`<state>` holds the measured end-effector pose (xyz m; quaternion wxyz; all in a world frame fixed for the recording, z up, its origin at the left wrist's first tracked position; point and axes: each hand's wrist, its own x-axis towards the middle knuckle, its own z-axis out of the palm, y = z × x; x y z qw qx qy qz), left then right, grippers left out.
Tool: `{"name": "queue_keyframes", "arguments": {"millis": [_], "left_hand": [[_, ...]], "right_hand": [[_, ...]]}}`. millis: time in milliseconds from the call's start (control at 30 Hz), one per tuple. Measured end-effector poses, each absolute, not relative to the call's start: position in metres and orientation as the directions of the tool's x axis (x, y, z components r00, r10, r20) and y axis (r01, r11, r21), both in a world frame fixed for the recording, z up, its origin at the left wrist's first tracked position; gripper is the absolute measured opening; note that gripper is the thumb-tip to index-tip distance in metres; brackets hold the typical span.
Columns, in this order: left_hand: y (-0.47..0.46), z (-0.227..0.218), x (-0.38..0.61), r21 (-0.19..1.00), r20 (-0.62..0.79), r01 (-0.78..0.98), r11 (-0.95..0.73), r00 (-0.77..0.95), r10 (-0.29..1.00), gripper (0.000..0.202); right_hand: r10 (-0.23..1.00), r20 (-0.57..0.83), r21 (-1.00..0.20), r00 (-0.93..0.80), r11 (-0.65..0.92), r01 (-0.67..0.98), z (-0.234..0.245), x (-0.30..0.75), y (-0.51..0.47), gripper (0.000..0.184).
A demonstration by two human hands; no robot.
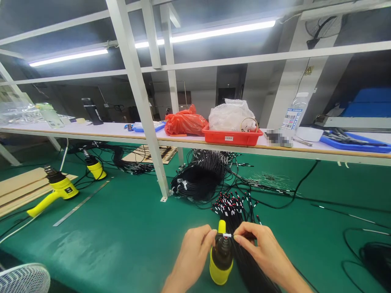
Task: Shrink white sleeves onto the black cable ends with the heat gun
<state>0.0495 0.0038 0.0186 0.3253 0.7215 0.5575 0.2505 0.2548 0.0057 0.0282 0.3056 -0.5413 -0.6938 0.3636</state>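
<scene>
A thin black cable with a white sleeve (227, 235) is held level between my two hands. My left hand (195, 254) pinches one end of it between thumb and forefinger. On the other side, my right hand (259, 244) pinches the cable just past the sleeve. Right beneath the sleeve stands a yellow and black heat gun (220, 272), its dark nozzle pointing up. Beside it, partly behind my right hand, lies a bundle of black cables (235, 219) with white bands and red tips.
Two more yellow heat guns (65, 188) (96, 169) and a steel ruler (81, 204) are on the green table (128, 228) at left. Coiled black cables (198, 179) lie behind the bundle. Above runs a shelf (189, 140) with a red tray (232, 136); its white post (149, 134) meets the table.
</scene>
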Motion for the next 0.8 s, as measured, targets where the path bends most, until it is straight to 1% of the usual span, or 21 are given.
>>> {"name": "queue_keyframes", "arguments": {"millis": [200,267,333,400,467,600,700,800], "left_hand": [[0.004,0.018,0.049,0.816,0.037,0.55,-0.176,0.256,0.966,0.023],[0.005,0.018,0.05,0.815,0.026,0.555,-0.167,0.253,0.967,0.025],[0.005,0.017,0.05,0.806,0.015,0.571,-0.159,0.248,0.969,0.031],[0.005,0.016,0.05,0.804,0.015,0.573,-0.158,0.246,0.969,0.036],[0.005,0.015,0.05,0.819,0.024,0.552,-0.156,0.238,0.971,0.037],[0.006,0.016,0.051,0.854,0.054,0.494,-0.164,0.228,0.972,0.027],[0.007,0.02,0.053,0.863,0.086,0.469,-0.188,0.23,0.969,0.016],[0.007,0.023,0.054,0.858,0.098,0.474,-0.197,0.225,0.969,0.011]], "right_hand": [[0.983,0.059,-0.832,-0.176,0.146,0.536,0.021,0.256,0.007,0.016],[0.984,0.069,-0.83,-0.163,0.147,0.538,0.02,0.256,0.007,0.015],[0.984,0.075,-0.825,-0.159,0.151,0.545,0.02,0.256,0.007,0.016],[0.983,0.072,-0.821,-0.171,0.156,0.55,0.022,0.256,0.006,0.016],[0.978,0.063,-0.821,-0.197,0.163,0.548,0.025,0.256,0.005,0.018],[0.967,0.069,-0.792,-0.245,0.202,0.576,0.025,0.259,0.004,0.026],[0.967,0.09,-0.796,-0.236,0.213,0.567,0.021,0.261,0.006,0.021],[0.97,0.099,-0.812,-0.222,0.208,0.546,0.018,0.261,0.008,0.016]]}}
